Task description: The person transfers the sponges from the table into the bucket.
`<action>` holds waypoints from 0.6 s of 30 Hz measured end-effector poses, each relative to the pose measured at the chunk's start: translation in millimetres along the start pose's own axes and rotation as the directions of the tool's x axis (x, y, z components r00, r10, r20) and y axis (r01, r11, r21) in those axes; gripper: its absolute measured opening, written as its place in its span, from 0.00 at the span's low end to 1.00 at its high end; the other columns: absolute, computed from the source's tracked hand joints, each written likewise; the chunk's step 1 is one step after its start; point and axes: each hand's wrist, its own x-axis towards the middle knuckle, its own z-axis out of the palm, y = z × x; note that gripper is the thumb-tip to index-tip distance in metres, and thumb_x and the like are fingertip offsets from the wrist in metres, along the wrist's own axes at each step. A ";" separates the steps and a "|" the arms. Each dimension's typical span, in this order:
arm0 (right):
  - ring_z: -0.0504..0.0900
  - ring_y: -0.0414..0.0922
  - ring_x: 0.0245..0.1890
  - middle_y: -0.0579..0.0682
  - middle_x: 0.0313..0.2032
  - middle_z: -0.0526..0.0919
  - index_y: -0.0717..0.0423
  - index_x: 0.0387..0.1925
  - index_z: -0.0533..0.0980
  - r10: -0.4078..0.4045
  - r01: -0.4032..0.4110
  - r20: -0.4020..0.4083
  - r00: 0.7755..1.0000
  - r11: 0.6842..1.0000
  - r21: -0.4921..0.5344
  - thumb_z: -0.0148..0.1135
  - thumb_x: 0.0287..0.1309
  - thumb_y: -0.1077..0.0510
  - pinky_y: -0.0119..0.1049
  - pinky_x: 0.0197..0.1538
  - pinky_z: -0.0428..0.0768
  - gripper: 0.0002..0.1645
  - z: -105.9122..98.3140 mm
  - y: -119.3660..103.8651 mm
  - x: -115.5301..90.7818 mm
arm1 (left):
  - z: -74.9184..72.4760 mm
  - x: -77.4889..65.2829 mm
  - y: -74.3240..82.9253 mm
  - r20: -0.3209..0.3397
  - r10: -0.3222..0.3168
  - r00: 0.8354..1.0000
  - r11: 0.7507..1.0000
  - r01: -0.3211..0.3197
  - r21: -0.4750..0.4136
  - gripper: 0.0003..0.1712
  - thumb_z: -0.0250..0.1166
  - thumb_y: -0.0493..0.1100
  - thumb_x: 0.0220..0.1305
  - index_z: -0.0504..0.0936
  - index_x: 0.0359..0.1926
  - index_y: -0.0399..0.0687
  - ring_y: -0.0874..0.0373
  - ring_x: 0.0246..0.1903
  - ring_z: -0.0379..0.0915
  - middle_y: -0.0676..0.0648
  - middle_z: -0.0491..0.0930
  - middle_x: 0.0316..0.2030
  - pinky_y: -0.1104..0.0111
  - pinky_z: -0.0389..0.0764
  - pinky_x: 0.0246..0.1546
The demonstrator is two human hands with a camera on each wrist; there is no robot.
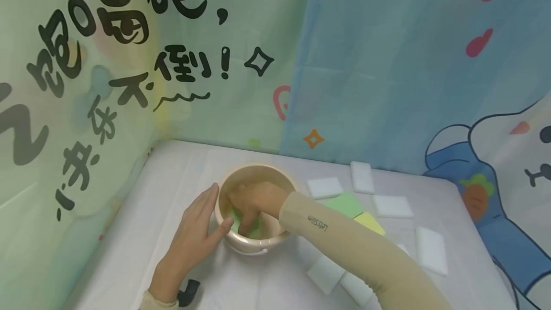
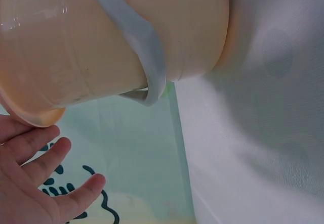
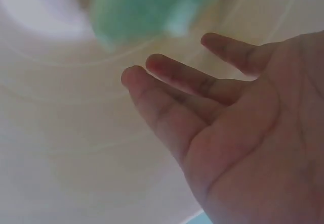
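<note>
Gently steady the bucket (image 2: 76, 42) with your straight-fingered left hand (image 1: 194, 229); your unclenched right hand (image 1: 256, 199) needs clearance inside, near the green piece (image 3: 147, 11).

"What is the bucket (image 1: 272, 227) like?"
"Round, glossy, pale peach, standing upright on the white tabletop (image 1: 224, 281), mouth up, its pale grey handle (image 2: 144, 37) hanging down the outside"
"Anything inside?"
"A green piece (image 3: 147, 11), low in there, partly hidden from above; up close it's blurred, its lower edge slanting"
</note>
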 end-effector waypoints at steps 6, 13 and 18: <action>0.76 0.38 0.47 0.37 0.48 0.81 0.46 0.62 0.75 0.018 -0.015 0.052 0.999 0.998 -0.056 0.73 0.47 0.33 0.40 0.57 0.74 0.43 -13.8 0.3 -17.7 | 0.1 0.9 2.3 -0.009 0.004 1.000 1.000 -0.004 0.009 0.45 0.62 0.56 0.71 0.56 0.76 0.33 0.41 0.71 0.57 0.36 0.60 0.72 0.46 0.62 0.68; 0.72 0.42 0.62 0.44 0.63 0.76 0.48 0.69 0.70 -0.019 0.017 -0.028 0.999 0.999 -0.047 0.64 0.62 0.35 0.40 0.66 0.68 0.40 -27.6 9.9 -63.0 | -0.9 1.5 6.5 0.019 -0.032 0.999 0.999 0.032 0.013 0.46 0.61 0.57 0.71 0.55 0.76 0.35 0.43 0.72 0.55 0.37 0.59 0.73 0.47 0.60 0.69; 0.78 0.48 0.49 0.47 0.54 0.77 0.46 0.62 0.73 0.006 -0.007 -0.224 0.975 1.000 -0.004 0.65 0.63 0.38 0.43 0.53 0.77 0.31 -16.4 24.3 -106.5 | -1.5 -0.5 8.8 0.032 -0.065 0.997 0.998 0.064 0.018 0.46 0.60 0.57 0.71 0.54 0.77 0.36 0.43 0.72 0.55 0.39 0.58 0.74 0.46 0.60 0.69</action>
